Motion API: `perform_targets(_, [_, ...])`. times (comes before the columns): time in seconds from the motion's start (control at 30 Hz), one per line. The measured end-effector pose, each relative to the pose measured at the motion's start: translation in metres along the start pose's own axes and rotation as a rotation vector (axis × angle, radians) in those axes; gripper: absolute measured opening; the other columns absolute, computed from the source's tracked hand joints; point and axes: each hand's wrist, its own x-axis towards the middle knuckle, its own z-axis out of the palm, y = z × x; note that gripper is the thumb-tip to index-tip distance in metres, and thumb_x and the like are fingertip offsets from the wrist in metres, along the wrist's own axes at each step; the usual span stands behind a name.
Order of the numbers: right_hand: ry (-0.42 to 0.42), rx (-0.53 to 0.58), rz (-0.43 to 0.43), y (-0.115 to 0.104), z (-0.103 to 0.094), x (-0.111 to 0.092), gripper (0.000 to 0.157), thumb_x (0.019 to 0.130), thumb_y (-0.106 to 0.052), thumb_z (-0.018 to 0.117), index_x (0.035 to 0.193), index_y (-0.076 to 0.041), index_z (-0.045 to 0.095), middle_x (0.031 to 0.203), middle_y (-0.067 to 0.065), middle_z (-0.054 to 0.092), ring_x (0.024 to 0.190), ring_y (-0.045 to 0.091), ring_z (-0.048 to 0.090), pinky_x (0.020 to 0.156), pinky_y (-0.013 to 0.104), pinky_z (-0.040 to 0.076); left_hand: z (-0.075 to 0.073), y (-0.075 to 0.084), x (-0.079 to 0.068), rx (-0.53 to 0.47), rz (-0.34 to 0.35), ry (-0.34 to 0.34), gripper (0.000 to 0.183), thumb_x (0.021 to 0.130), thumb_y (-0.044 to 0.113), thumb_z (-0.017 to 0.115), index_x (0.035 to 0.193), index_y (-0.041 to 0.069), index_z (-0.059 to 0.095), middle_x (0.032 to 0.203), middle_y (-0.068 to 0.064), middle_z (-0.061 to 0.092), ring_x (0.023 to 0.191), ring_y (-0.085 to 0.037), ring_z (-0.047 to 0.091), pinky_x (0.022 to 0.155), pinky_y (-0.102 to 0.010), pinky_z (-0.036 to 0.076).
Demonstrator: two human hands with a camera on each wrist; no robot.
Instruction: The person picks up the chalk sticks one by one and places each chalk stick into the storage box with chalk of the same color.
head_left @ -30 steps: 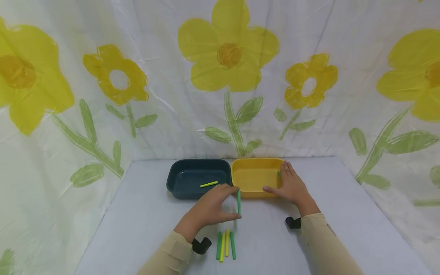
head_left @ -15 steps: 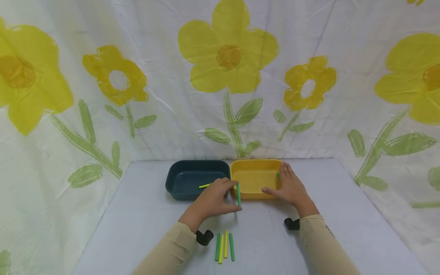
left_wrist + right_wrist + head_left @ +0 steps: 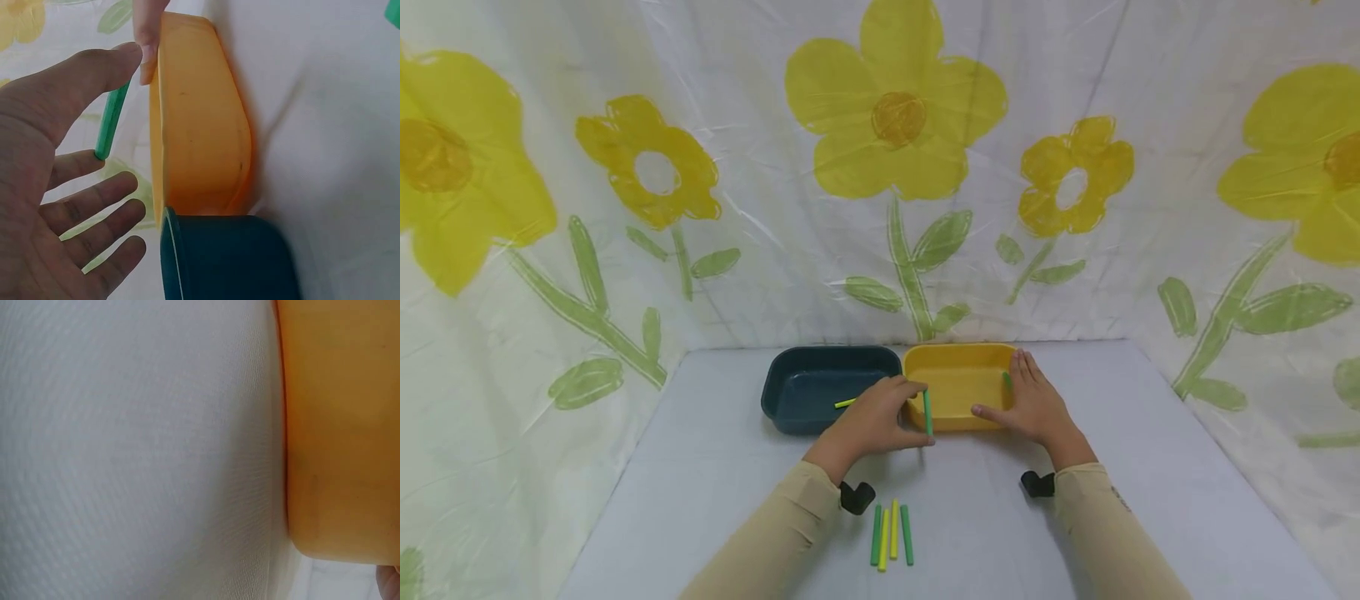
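Note:
My left hand [image 3: 876, 423] pinches a green stick [image 3: 928, 412] end to end between thumb and index finger, over the front edge of the yellow bin [image 3: 951, 423]. In the left wrist view the green stick [image 3: 112, 119] slants from thumb tip to index fingertip; the other fingers spread loosely. My right hand [image 3: 1037, 404] rests on the right end of the yellow bin, fingers straight along the side and thumb at the front rim. Inside that bin another green stick [image 3: 1007, 379] shows, partly hidden by the right hand. A yellow stick [image 3: 845, 403] lies in the dark teal bin [image 3: 790, 421].
Two green sticks [image 3: 876, 535] and two yellow sticks [image 3: 894, 530] lie side by side on the white table [image 3: 977, 533], in front of the bins. Both bins stand against each other near a flower-painted curtain [image 3: 760, 283] at the back.
My left hand has moved forward and slightly right with the green stick, from in front of the bins to over the yellow bin's front edge. The right hand has stayed on the bin.

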Motion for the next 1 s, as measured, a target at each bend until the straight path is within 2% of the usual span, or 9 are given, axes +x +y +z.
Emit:
perform_targets(0.2, [-0.012,-0.005,0.004,-0.0007,-0.0024,0.0012,0.134,0.072,-0.092,0.043,0.155,0.004,-0.001,0.164,0.019,-0.005,0.153,0.035,-0.001,0.122,0.055,0.013,-0.0009,-0.0011,0.0043,-0.019,-0.030,-0.017,0.079,0.077,0.057,0.077,0.142,0.020,0.052,0.130,0.001,0.059,0.117,-0.016,0.055,0.101,-0.038,0.050])
perform_targets(0.43, [-0.012,-0.002,0.005,-0.0001,-0.0008,-0.0002,0.134,0.072,-0.092,0.043,0.155,0.003,0.000,0.164,0.019,-0.003,0.153,0.034,-0.002,0.122,0.054,0.014,0.0027,-0.0011,0.0023,-0.050,-0.034,-0.037,0.079,0.078,0.056,0.076,0.143,0.019,0.051,0.132,-0.002,0.059,0.117,-0.017,0.055,0.099,-0.038,0.050])
perform_targets(0.8, [-0.014,-0.012,0.012,-0.0010,-0.0025,0.0005,0.133,0.072,-0.092,0.042,0.155,0.004,0.002,0.164,0.019,-0.004,0.153,0.035,-0.001,0.122,0.055,0.013,0.0014,-0.0014,0.0046,-0.036,-0.039,-0.012,0.077,0.078,0.055,0.077,0.142,0.020,0.052,0.132,-0.001,0.059,0.118,-0.017,0.054,0.101,-0.038,0.049])
perform_targets(1.0, [-0.014,-0.004,0.009,-0.0012,-0.0015,-0.0002,0.133,0.072,-0.092,0.043,0.155,0.003,0.001,0.164,0.020,-0.003,0.153,0.036,-0.001,0.122,0.056,0.013,0.0049,-0.0033,0.0066,-0.036,-0.036,0.000,0.078,0.078,0.055,0.077,0.142,0.016,0.052,0.132,-0.005,0.059,0.119,-0.019,0.054,0.103,-0.039,0.048])
